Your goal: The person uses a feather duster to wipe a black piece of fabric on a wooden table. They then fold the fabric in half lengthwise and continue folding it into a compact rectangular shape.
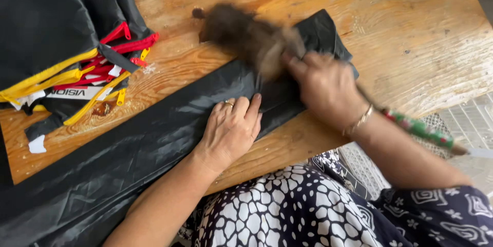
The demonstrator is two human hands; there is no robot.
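1. Head view, surface: worn wooden table [411,26], scratched and marked, fills most of the frame. White mesh [462,118] shows past its lower right edge.
2. Black fabric strip [154,134] lies across the table from lower left up towards the centre right, its far end just beyond the right hand.
3. Left hand [233,129] lies flat, palm down, on the strip; fingers straight and pressed close together, a ring on one.
4. Right hand [326,87] is closed around a brush handle, fingers curled tight; a bracelet sits at the wrist.
5. Brush [246,33]: brown bristle head, blurred, over the strip's far end and the bare wood beside it. Whether it touches cannot be told. Its patterned handle end [421,130] juts out behind the wrist.
6. Pile of black fabric pieces [51,21] with red and yellow zips [87,72] lies at the table's upper left, well apart from both hands.
7. Patterned dark-and-white clothing [287,211] fills the lower edge.
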